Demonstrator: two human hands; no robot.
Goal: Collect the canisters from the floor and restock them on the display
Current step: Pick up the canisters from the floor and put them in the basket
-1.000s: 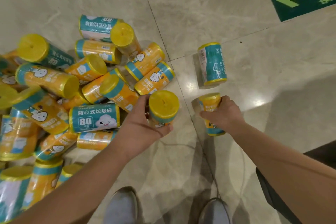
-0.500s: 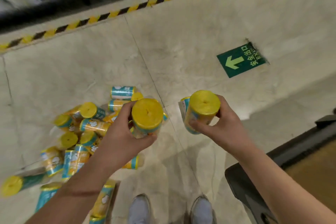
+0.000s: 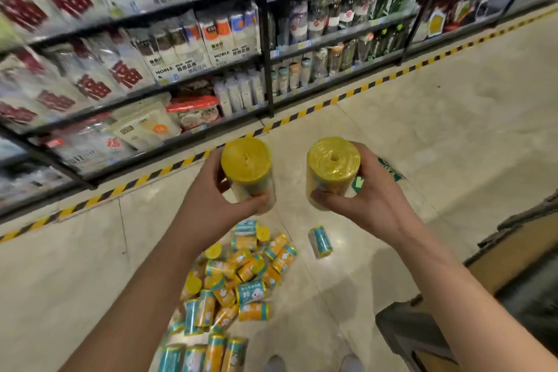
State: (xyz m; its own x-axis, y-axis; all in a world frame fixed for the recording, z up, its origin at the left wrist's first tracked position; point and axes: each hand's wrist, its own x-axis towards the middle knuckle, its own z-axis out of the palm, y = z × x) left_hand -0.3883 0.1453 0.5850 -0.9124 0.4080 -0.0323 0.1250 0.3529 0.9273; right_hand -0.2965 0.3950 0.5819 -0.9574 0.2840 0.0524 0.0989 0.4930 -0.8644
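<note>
My left hand (image 3: 208,199) grips a yellow-topped canister (image 3: 247,167) upright at chest height. My right hand (image 3: 367,201) grips a second yellow canister (image 3: 332,170) beside it, a hand's width apart. Far below, a pile of several yellow and teal canisters (image 3: 238,278) lies scattered on the pale floor between my forearms. One teal canister (image 3: 320,241) lies apart to the right of the pile. More canisters (image 3: 205,355) lie at the bottom edge near my shoes.
Black store shelves (image 3: 265,36) full of packaged goods and bottles fill the upper view, behind a yellow-black striped floor line (image 3: 302,113). A dark display edge with a tan surface (image 3: 498,263) stands at the right. A green floor sign (image 3: 389,170) peeks from behind my right hand.
I have risen from the floor with a canister in each hand. The view lifted from the pile to the shelves, and the pile now lies far below.
</note>
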